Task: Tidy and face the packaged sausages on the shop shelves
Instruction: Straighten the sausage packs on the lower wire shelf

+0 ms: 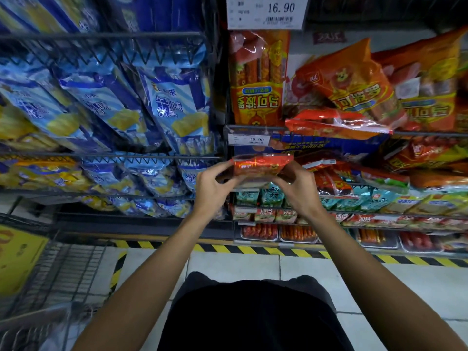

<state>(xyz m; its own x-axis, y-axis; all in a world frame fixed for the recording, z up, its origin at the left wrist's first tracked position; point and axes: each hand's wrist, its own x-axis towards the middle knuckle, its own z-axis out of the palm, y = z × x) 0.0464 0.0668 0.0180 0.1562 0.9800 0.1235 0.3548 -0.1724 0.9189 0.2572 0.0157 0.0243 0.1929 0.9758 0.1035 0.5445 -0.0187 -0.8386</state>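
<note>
Closest to me, my two bare forearms reach up and forward from a dark shirt (253, 317) over a pale tiled floor (316, 272) edged with hazard tape (253, 249). My left hand (215, 188) and right hand (300, 188) meet at a red pack (260, 165), which I hold between them in front of the shelves, level with the second rail. The left fingers curl round its left end, the thumb underneath; the right fingers wrap its right end from below. Both hands are closed on it, neither spread flat.

Just behind the pack, a rail carries a price tag (249, 140) reading 19.90, and a blue box (329, 146) sits on that shelf. Below my hands run rows of teal packs (272, 196), then trays (259, 232) of loose red sausages near the floor.

Farther up, orange packs (258, 79) stand on the upper shelf; the left one is upright, those to the right lean and overlap untidily. A larger tag (267, 11) above reads 16.90.

To the left, wire racks (101, 36) hold tilted blue bags (174, 107).
</note>
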